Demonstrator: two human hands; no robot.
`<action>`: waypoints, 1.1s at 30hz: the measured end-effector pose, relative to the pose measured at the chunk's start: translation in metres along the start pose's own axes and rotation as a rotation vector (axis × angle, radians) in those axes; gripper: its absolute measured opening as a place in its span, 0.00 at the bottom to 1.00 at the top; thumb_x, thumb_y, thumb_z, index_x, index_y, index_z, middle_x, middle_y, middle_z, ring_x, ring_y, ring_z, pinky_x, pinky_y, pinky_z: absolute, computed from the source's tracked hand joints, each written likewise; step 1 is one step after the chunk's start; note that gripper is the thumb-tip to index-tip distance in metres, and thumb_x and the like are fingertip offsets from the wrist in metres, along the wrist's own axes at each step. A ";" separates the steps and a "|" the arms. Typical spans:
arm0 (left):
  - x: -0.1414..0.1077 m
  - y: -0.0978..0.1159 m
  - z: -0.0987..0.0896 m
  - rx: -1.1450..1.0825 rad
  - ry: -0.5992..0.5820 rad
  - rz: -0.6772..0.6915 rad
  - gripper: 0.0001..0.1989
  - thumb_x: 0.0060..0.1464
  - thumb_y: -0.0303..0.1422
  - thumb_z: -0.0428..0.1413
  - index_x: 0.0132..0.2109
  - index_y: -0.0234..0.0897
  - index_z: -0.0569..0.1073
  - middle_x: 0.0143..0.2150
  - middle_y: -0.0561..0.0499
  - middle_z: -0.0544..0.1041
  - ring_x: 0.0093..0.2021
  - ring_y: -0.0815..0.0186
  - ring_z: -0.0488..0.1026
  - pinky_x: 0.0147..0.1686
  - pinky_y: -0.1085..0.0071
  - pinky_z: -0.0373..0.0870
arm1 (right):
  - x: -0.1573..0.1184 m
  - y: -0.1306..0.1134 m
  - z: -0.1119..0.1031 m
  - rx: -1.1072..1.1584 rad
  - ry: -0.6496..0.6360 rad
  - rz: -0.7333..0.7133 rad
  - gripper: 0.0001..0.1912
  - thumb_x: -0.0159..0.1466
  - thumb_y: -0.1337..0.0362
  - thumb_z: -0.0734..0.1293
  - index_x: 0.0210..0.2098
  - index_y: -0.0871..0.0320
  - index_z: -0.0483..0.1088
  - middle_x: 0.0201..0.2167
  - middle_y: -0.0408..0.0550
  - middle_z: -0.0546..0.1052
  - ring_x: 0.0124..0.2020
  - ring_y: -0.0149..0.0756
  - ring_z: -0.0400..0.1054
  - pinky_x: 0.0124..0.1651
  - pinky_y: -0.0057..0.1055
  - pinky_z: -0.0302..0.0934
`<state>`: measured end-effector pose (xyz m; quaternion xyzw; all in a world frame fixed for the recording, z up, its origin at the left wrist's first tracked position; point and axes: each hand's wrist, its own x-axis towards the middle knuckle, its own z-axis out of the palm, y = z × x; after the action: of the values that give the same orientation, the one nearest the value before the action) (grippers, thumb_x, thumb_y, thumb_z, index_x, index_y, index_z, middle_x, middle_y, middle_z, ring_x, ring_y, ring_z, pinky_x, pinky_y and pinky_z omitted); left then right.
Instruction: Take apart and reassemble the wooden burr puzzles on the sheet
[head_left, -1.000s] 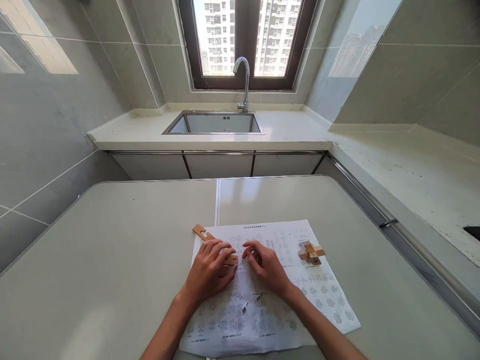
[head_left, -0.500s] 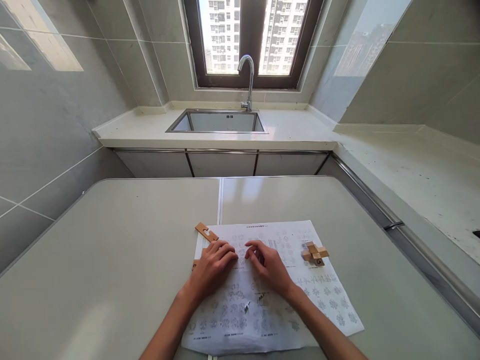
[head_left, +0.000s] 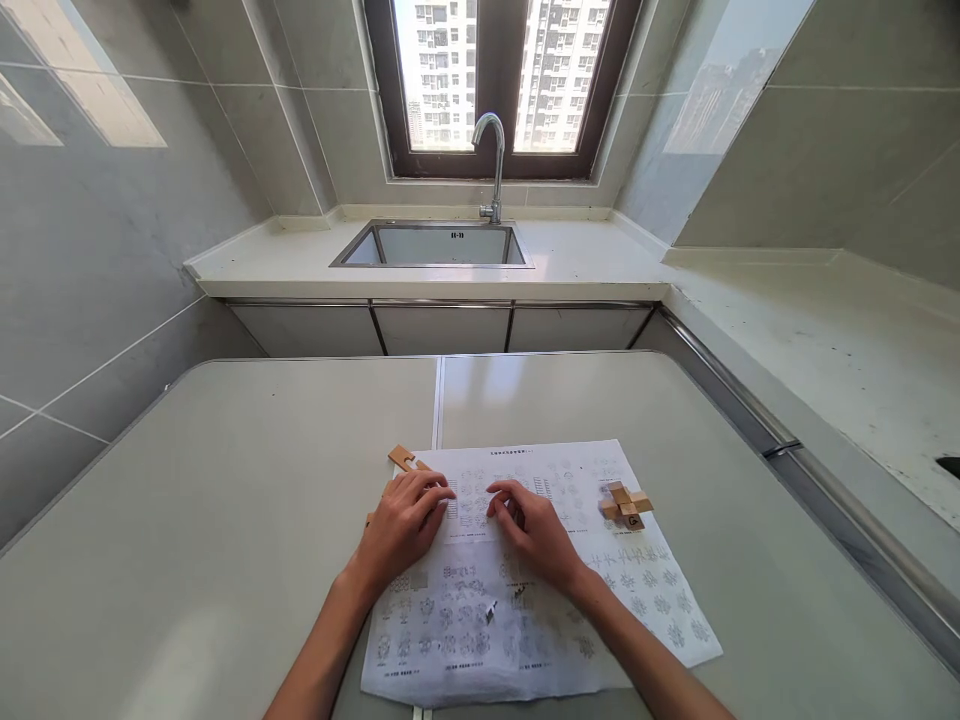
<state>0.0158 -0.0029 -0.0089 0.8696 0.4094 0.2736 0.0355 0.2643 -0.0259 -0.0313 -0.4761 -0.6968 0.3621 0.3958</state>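
A printed sheet (head_left: 465,640) with rows of small diagrams lies on the pale table. On its upper left part rests my left hand (head_left: 405,515), fingers bent and close together, partly covering wooden pieces. One notched wooden piece (head_left: 401,457) shows just beyond its fingers, at the sheet's corner. My right hand (head_left: 531,527) is over the middle of the sheet, fingers curled and thumb near the fingertips; no object shows in it. A cross-shaped assembly of wooden pieces (head_left: 627,506), one marked with a letter, sits on the sheet to the right of that hand.
The table (head_left: 187,500) has a seam down its middle. Beyond it are a white counter (head_left: 585,250), a steel-rimmed sink (head_left: 442,266), a faucet (head_left: 498,165) and a window. Another counter (head_left: 840,340) runs along the right, with a metal rail below it.
My left hand has moved left and slightly away from me, towards the wooden pieces at the sheet's left edge. My right hand has hardly moved.
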 end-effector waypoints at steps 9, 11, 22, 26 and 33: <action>0.000 -0.018 -0.016 -0.051 0.034 -0.105 0.24 0.56 0.39 0.69 0.57 0.45 0.72 0.58 0.44 0.72 0.58 0.52 0.72 0.57 0.54 0.73 | 0.000 0.001 -0.001 0.002 -0.010 -0.001 0.10 0.73 0.65 0.61 0.51 0.54 0.71 0.35 0.44 0.82 0.25 0.33 0.69 0.31 0.29 0.63; -0.001 -0.020 -0.017 -0.038 0.052 -0.126 0.28 0.55 0.41 0.70 0.59 0.45 0.71 0.59 0.43 0.71 0.59 0.50 0.70 0.57 0.52 0.72 | 0.000 0.001 -0.001 0.003 -0.012 0.001 0.10 0.73 0.65 0.61 0.51 0.54 0.71 0.35 0.44 0.82 0.25 0.33 0.68 0.31 0.29 0.63; 0.000 -0.024 -0.015 0.264 0.431 -0.308 0.08 0.69 0.35 0.52 0.42 0.39 0.74 0.43 0.42 0.77 0.43 0.54 0.74 0.45 0.58 0.68 | 0.000 0.000 -0.001 0.008 -0.019 0.010 0.11 0.72 0.68 0.61 0.50 0.54 0.71 0.35 0.44 0.82 0.27 0.33 0.69 0.33 0.30 0.62; -0.008 -0.020 -0.019 0.207 0.401 -0.229 0.21 0.69 0.33 0.52 0.25 0.39 0.68 0.18 0.57 0.64 0.19 0.69 0.59 0.25 0.69 0.56 | 0.000 0.001 -0.001 0.021 -0.031 0.021 0.10 0.73 0.66 0.61 0.50 0.55 0.72 0.35 0.45 0.82 0.27 0.34 0.70 0.33 0.30 0.62; -0.010 -0.020 -0.020 0.169 0.252 -0.194 0.27 0.69 0.34 0.53 0.19 0.36 0.69 0.12 0.58 0.65 0.14 0.74 0.56 0.20 0.71 0.51 | 0.001 0.001 -0.002 0.016 -0.030 0.011 0.10 0.72 0.68 0.61 0.49 0.55 0.72 0.35 0.45 0.82 0.27 0.33 0.69 0.33 0.30 0.61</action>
<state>-0.0136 -0.0005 -0.0021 0.7847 0.5142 0.3404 -0.0633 0.2661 -0.0244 -0.0311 -0.4713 -0.6971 0.3768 0.3872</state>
